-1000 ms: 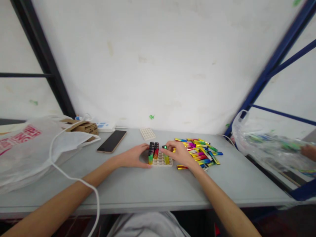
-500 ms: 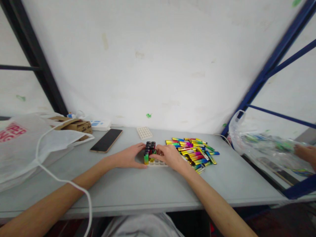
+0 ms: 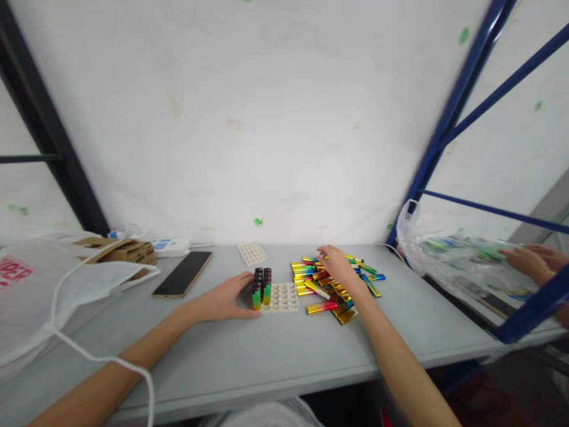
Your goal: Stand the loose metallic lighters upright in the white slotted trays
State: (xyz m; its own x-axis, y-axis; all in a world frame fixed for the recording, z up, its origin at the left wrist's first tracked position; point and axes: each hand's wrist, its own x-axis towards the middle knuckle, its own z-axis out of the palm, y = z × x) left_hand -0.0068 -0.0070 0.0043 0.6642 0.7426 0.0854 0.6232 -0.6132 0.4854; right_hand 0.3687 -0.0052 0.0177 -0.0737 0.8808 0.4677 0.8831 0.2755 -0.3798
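A white holed tray (image 3: 284,298) lies mid-table with several colourful lighters (image 3: 261,286) standing upright in its left columns. My left hand (image 3: 226,298) rests against the tray's left side, fingers curved round it beside the lighters. My right hand (image 3: 336,265) hovers over a loose pile of shiny lighters (image 3: 331,281) right of the tray, fingers spread and nothing visibly in them.
A second white tray (image 3: 252,252) lies farther back. A phone (image 3: 182,274), a power strip (image 3: 169,244), a cardboard box (image 3: 118,251) and a white bag (image 3: 48,284) occupy the left. A clear plastic bag (image 3: 448,255) sits right, with another person's hands (image 3: 531,261) on it.
My right hand left the tray and moved right and back over the lighter pile. My left hand stayed at the tray. The view shifted slightly.
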